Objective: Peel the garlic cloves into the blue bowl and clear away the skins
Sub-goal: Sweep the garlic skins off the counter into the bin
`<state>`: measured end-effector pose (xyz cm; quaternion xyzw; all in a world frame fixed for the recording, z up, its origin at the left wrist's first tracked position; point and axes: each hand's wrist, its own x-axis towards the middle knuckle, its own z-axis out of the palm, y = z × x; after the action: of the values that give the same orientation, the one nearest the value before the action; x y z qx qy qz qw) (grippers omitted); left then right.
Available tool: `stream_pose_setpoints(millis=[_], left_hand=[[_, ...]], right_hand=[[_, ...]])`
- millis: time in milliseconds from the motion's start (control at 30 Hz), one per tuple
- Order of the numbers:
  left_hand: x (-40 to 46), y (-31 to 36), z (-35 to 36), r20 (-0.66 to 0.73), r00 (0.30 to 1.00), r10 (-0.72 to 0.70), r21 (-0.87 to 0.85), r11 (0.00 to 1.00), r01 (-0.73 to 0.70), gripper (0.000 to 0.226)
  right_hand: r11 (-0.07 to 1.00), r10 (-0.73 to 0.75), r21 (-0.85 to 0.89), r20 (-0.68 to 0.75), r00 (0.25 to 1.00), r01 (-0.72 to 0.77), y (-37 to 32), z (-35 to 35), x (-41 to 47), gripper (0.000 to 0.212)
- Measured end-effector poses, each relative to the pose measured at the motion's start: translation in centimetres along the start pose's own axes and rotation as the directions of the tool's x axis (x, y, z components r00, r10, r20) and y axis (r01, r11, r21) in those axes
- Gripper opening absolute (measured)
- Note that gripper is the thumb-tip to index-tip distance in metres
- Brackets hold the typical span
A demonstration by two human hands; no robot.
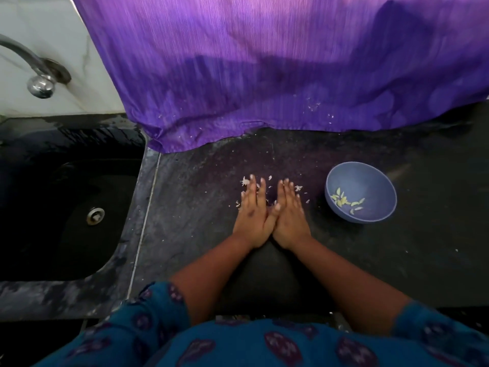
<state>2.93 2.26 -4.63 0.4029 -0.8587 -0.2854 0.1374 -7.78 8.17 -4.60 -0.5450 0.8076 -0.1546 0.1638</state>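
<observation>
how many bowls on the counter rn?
1. The blue bowl sits on the dark counter, to the right of the right hand, with peeled cloves inside. The purple cloth could hide others.

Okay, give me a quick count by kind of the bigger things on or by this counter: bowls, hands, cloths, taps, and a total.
Bowls: 1, the blue bowl holding peeled garlic cloves
Hands: 2, left hand and right hand, flat on the counter among garlic skins
Cloths: 1, purple cloth
Taps: 1, tap
Total: 5
</observation>
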Motion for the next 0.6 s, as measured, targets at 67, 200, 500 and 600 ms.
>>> stream_pose_setpoints(millis=[67, 200, 500, 600], left_hand=[[1.6, -0.4, -1.2, -0.088, 0.996, 0.000, -0.061, 0.998, -0.005, 0.082], [1.7, -2.7, -2.4, -0.224, 0.953, -0.206, 0.044, 0.974, 0.221, 0.087], [2.8, -1.6, -3.2, -0.274, 0.957, -0.095, -0.144, 0.988, 0.057, 0.040], [4.1, -3.1, -4.4, -0.402, 0.901, -0.165, -0.136, 0.984, 0.119, 0.010]], right_hand=[[0.999, -0.019, 0.045, -0.083, 0.996, 0.023, 0.9, -1.1, 0.8, 0.079], [0.971, 0.219, -0.101, 0.022, 0.976, -0.216, 2.0, -1.4, 1.1, 0.118], [0.955, -0.117, 0.260, -0.108, 0.987, 0.142, 0.0, -2.0, 3.2, 0.049], [0.944, -0.102, 0.269, -0.313, 0.944, 0.191, 0.5, -4.0, 4.6, 0.021]])
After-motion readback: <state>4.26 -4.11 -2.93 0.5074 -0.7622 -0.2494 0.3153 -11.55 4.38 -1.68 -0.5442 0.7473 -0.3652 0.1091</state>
